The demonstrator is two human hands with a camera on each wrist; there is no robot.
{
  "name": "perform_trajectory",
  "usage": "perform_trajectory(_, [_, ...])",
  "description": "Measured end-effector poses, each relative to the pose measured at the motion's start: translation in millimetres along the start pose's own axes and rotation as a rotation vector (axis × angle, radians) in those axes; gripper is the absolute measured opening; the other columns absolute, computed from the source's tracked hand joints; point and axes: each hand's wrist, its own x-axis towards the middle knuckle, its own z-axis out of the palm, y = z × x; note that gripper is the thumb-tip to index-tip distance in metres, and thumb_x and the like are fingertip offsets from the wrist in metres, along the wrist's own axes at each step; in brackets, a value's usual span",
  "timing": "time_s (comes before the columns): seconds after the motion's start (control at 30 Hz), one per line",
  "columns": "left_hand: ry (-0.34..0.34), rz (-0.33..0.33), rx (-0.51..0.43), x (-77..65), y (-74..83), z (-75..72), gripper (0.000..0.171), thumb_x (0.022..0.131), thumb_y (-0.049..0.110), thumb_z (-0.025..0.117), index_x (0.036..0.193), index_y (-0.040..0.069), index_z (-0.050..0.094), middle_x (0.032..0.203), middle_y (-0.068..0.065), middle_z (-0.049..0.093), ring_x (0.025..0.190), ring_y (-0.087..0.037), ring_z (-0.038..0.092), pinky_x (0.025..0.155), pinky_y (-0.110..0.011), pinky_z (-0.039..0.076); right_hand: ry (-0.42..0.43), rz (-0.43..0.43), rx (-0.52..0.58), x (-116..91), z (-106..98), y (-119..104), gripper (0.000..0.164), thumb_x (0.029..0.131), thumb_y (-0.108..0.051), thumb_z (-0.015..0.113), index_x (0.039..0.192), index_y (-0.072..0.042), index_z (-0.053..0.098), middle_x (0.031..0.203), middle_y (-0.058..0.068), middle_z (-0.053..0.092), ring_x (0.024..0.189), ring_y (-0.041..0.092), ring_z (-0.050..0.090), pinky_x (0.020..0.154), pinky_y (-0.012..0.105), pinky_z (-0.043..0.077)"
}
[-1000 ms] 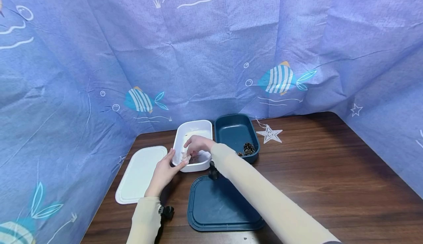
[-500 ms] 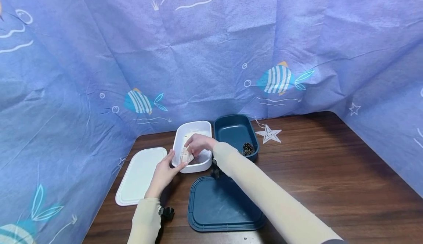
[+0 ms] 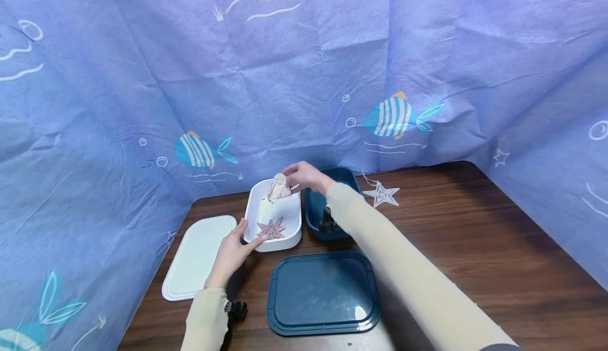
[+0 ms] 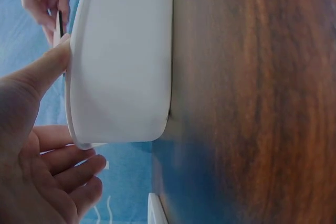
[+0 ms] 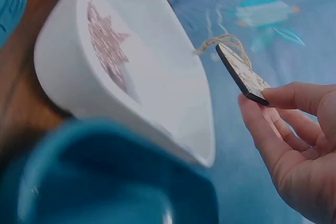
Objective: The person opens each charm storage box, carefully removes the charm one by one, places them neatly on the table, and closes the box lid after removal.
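In the head view my right hand (image 3: 306, 176) holds a flat, pale ornament (image 3: 279, 188) above the far part of the white container (image 3: 284, 244). The right wrist view shows the ornament's dark edge (image 5: 237, 77) pinched between thumb and fingertips, with a twine loop (image 5: 228, 40) hanging from it. My left hand (image 3: 231, 256) grips the container's near left corner; in the left wrist view its thumb (image 4: 50, 66) lies at the rim and the fingers (image 4: 79, 174) bend by the other side. Inside the container lies a glittery pink star (image 3: 272, 229).
A navy container (image 3: 313, 216) stands right of the white one, partly hidden by my right arm. In front lies a navy lid (image 3: 323, 295); a white lid (image 3: 199, 256) is at the left. A white star ornament (image 3: 381, 195) rests on the wooden table (image 3: 465, 224).
My right hand has lifted the pale ornament up and away from the near end of the white container, uncovering the pink star. My left hand stays at the corner.
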Motion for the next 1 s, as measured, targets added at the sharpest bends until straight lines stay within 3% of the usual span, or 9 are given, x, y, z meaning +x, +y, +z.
perform_trajectory(0.13, [0.002,-0.001,-0.001,1.0,-1.2,0.3,0.093,0.09,0.052,0.072,0.153,-0.005,0.033,0.16,-0.021,0.031,0.147,-0.039,0.03,0.115,-0.055,0.032,0.054,-0.008,0.037,-5.2,-31.5,-4.1,0.052,0.093,0.006,0.057,0.144,0.0,0.052,0.12,0.022,0.062,0.092,0.026,0.064,0.09,0.044,0.058])
perform_trajectory(0.4, [-0.005,-0.017,0.0,1.2,-1.3,0.1,0.094,0.09,0.053,0.071,0.154,-0.004,0.032,0.161,-0.021,0.029,0.147,-0.039,0.029,0.116,-0.055,0.031,0.178,-0.01,0.094,-26.3,-98.1,1.3,0.054,0.094,0.008,0.054,0.147,0.005,0.045,0.101,0.016,0.061,0.086,0.02,0.063,0.091,0.04,0.058])
perform_trajectory(0.57, [-0.013,-0.016,0.003,0.1,-1.2,0.6,0.093,0.091,0.051,0.071,0.154,-0.005,0.031,0.16,-0.021,0.029,0.147,-0.039,0.029,0.116,-0.055,0.031,0.264,-0.001,0.118,-45.2,-141.9,14.6,0.056,0.095,0.007,0.053,0.15,0.005,0.042,0.108,0.018,0.059,0.088,0.019,0.062,0.094,0.04,0.056])
perform_trajectory(0.77, [-0.014,-0.014,-0.001,0.0,0.0,0.0,0.093,0.091,0.051,0.07,0.154,-0.005,0.031,0.16,-0.022,0.028,0.148,-0.04,0.028,0.117,-0.055,0.029,0.383,0.026,0.117,-70.9,-191.5,31.9,0.059,0.095,0.008,0.052,0.152,0.005,0.037,0.113,0.015,0.055,0.086,0.016,0.06,0.084,0.03,0.059])
perform_trajectory(1.0, [-0.01,-0.007,0.012,0.2,0.5,-0.4,0.095,0.091,0.053,0.071,0.155,-0.005,0.03,0.161,-0.021,0.028,0.148,-0.039,0.028,0.117,-0.054,0.029,0.462,0.049,0.135,-106.5,-232.6,58.5,0.061,0.096,0.007,0.049,0.154,0.008,0.03,0.114,0.013,0.053,0.084,0.01,0.06,0.089,0.031,0.058])
